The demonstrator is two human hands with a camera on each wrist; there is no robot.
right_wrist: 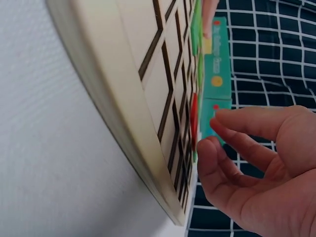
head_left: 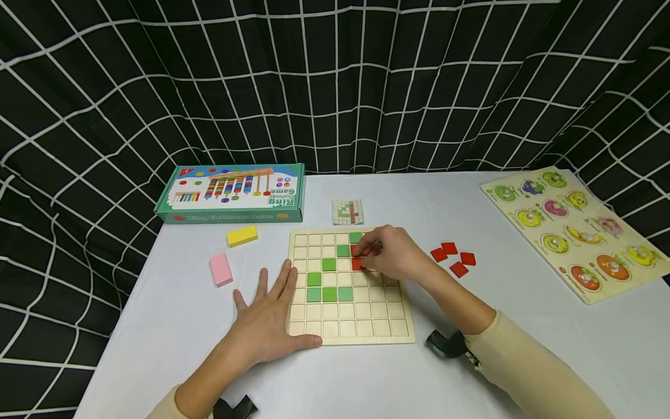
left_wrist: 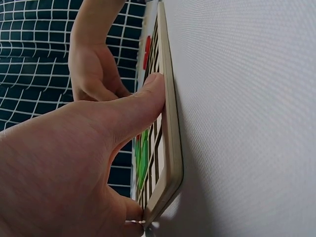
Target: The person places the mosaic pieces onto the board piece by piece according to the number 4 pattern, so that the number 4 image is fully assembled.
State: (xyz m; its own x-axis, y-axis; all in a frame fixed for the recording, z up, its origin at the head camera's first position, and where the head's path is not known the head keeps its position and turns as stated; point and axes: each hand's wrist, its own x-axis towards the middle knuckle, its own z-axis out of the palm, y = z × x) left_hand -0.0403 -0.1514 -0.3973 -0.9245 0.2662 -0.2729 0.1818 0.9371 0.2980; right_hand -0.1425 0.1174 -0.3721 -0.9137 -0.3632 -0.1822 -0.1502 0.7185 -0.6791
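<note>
A pale wooden grid board [head_left: 366,329] lies on the table with several green tiles [head_left: 329,294] set in its squares. Two red tiles [head_left: 357,264] show on it at the upper right, partly covered by my right hand [head_left: 395,253]. In the right wrist view, that hand's thumb and fingers are bent, with a gap between the tips and no tile seen in it. The fingertips are close to a red tile [right_wrist: 194,116] on the board. My left hand [head_left: 267,326] rests with spread fingers along the board's left side, its thumb [left_wrist: 148,94] on the near rim.
Several loose red tiles [head_left: 459,269] lie right of the board. A small pattern card [head_left: 348,212] is behind it. To the left are a yellow block [head_left: 242,236], a pink block [head_left: 221,270] and a green game box [head_left: 230,195]. A fruit puzzle board [head_left: 576,233] lies far right.
</note>
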